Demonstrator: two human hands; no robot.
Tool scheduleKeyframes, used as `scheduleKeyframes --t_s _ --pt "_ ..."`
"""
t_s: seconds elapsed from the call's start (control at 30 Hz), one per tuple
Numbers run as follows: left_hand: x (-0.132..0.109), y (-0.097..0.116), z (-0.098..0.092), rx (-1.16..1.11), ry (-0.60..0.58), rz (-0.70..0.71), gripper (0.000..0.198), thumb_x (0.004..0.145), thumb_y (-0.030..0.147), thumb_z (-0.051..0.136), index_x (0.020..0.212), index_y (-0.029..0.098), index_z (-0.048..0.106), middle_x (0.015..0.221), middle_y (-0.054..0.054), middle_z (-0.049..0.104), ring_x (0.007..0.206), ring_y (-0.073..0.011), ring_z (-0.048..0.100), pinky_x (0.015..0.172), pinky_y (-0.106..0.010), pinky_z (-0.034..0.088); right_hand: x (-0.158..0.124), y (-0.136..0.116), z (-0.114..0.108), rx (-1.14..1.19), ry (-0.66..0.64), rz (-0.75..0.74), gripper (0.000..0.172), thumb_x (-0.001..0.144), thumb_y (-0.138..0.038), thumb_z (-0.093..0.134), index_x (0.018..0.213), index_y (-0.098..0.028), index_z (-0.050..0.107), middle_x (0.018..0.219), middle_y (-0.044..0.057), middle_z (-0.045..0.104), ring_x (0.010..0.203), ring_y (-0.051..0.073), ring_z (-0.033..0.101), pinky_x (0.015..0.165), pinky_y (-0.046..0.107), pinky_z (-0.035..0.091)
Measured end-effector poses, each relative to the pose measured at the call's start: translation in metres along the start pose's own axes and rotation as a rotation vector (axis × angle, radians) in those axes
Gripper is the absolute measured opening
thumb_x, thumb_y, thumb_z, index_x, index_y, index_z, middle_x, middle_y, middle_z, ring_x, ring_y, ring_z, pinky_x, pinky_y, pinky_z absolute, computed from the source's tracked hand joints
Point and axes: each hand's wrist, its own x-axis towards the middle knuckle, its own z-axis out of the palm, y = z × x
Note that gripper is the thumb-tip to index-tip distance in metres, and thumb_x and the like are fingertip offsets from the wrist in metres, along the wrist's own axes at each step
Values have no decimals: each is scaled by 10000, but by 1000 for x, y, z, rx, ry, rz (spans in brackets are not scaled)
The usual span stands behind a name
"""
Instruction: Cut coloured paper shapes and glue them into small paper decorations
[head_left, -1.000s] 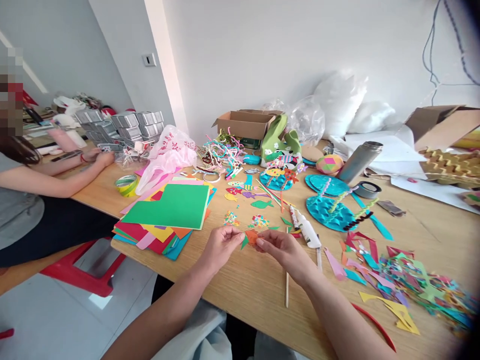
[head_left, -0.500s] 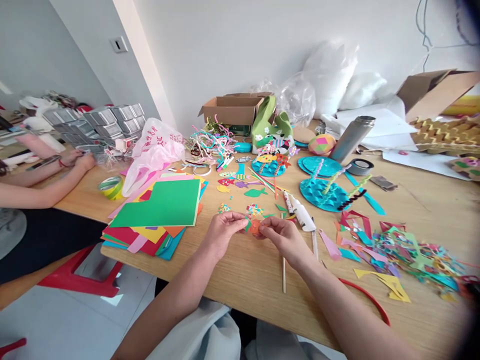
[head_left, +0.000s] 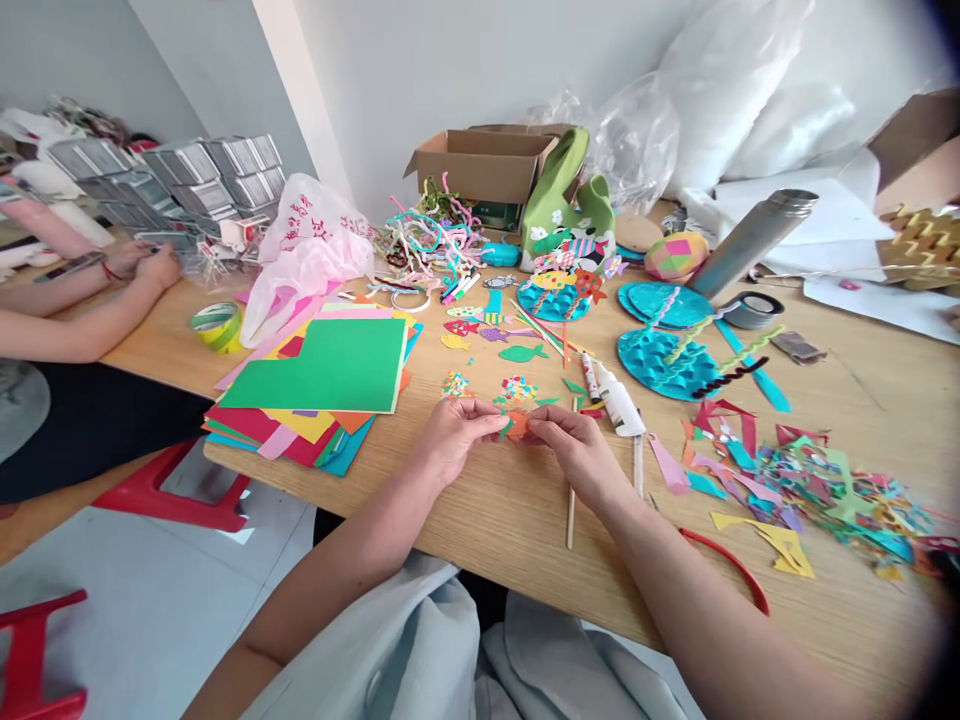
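Between the fingertips of both hands is a small orange paper cutout [head_left: 517, 424] with a green part at its left end. My left hand [head_left: 457, 438] pinches the green end, and my right hand [head_left: 576, 452] pinches the orange side; the fingers hide some of its outline. Just beyond lie two small heaps of coloured paper bits [head_left: 517, 388]. Farther back are several paper fish, among them a green fish [head_left: 523, 353] and a yellow fish [head_left: 454, 341]. A white glue bottle [head_left: 619, 402] and a thin wooden stick [head_left: 571, 515] lie by my right hand.
Coloured paper sheets [head_left: 322, 370] are stacked at the left, near yellow tape [head_left: 216, 327]. Paper scraps [head_left: 832, 490] spread on the right, behind a red band [head_left: 731, 565]. Blue discs [head_left: 664, 365] and a metal flask [head_left: 757, 240] stand farther back. Another person's hands [head_left: 154, 265] work at far left.
The camera view has shifted, so the table and its things appear slightly higher. Both hands keep hold of the orange and green paper cutout, with little change in their grip.
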Motion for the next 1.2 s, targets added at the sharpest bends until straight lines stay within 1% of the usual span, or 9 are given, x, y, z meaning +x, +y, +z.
scheduleKeyframes --t_s 0.23,0.37,0.6,0.8,0.93,1.07,1.2 --pt "1 -4 -1 10 16 18 248 522 256 830 627 129 646 614 0 629 590 -106 568 636 -273 472 -1 3 0 75 1 36 168 763 -332 583 708 -192 657 715 20 653 727 194 613 762 334 481" --pt "2 -5 -2 23 33 25 240 513 251 826 614 131 644 598 5 619 576 -103 558 617 -263 457 1 7 0 160 -12 45 149 773 -302 563 714 -205 659 759 19 659 765 205 636 798 338 494" --pt "0 -3 0 56 45 27 219 513 254 818 598 135 655 577 2 620 563 -101 548 599 -250 423 2 10 0 239 -13 69 132 748 -313 578 726 -212 660 828 37 678 790 231 655 803 352 521" --pt "2 -4 0 79 68 38 200 497 243 809 583 135 664 571 -6 629 565 -108 551 605 -259 413 2 11 2 172 -5 69 190 780 -383 553 744 -225 651 881 57 690 835 247 652 799 365 540" --pt "4 -6 -1 76 77 39 203 491 240 810 589 133 670 577 -8 634 566 -108 552 612 -263 414 2 10 4 200 7 76 211 795 -414 570 704 -234 634 875 57 686 861 241 642 789 353 540" --pt "4 -6 0 71 86 39 207 483 235 815 592 132 673 580 -7 639 564 -106 552 613 -261 412 2 8 6 260 11 91 198 795 -414 571 742 -239 647 913 65 699 850 244 653 776 364 546" --pt "4 -7 1 71 97 48 203 486 232 810 595 136 669 582 -3 640 563 -106 554 613 -261 417 1 6 6 192 1 100 260 805 -479 549 760 -244 653 853 66 719 794 255 659 752 384 553"
